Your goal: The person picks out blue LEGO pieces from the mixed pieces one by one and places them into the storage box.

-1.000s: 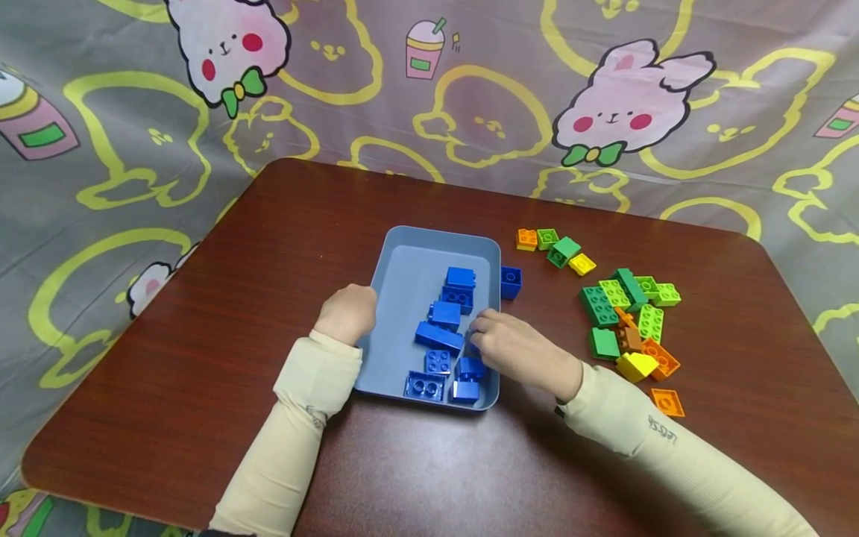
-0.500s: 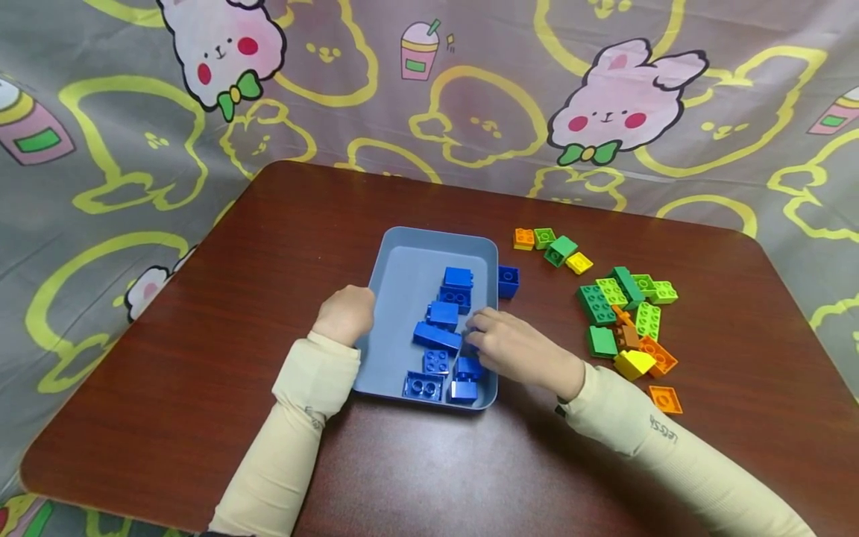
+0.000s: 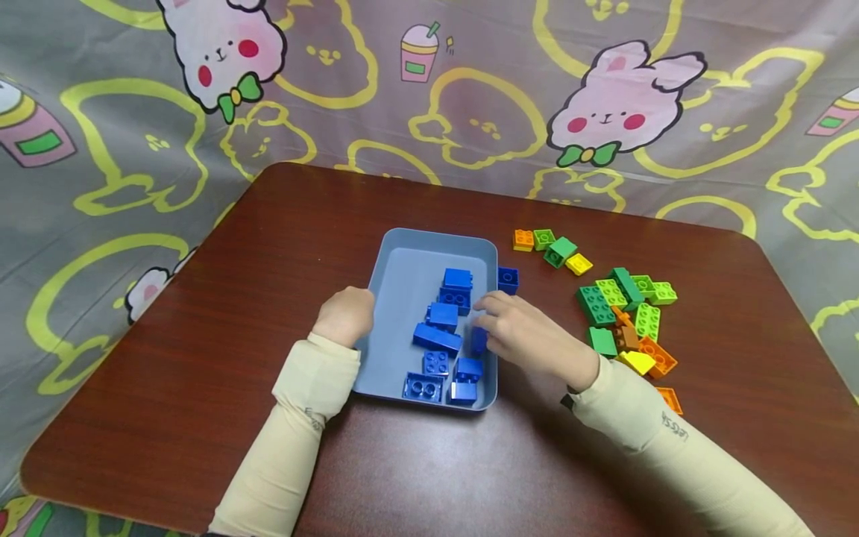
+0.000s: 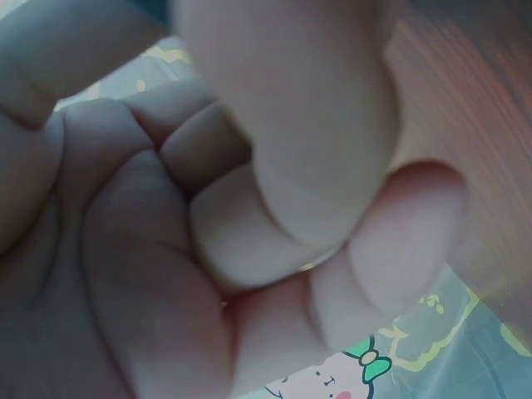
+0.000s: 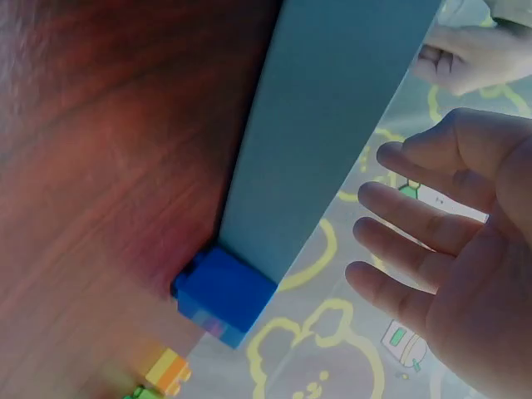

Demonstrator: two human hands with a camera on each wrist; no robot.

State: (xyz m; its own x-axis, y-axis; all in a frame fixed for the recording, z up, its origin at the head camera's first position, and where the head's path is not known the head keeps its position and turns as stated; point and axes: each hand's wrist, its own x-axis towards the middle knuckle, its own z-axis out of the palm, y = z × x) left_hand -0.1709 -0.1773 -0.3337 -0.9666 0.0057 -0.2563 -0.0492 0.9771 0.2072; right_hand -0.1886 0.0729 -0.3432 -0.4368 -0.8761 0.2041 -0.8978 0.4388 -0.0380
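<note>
A grey-blue tray holds several blue toy bricks, mostly along its right side. At its left edge, my left hand grips the rim with curled fingers; the left wrist view is mostly filled by those fingers. My right hand hovers over the tray's right rim, fingers spread and holding nothing, as the right wrist view also shows. Just under its fingertips lies a blue brick, partly hidden. Outside the right wall, another blue brick sits on the table, close against the tray.
Green, orange, yellow and brown bricks lie in a cluster right of the tray. A smaller group with a green brick is farther back. The brown table meets a patterned cloth behind it.
My right hand has let go of a blue brick at the tray's right side, lifted and drawn slightly right, its fingers spreading. The left hand stays at the rim.
</note>
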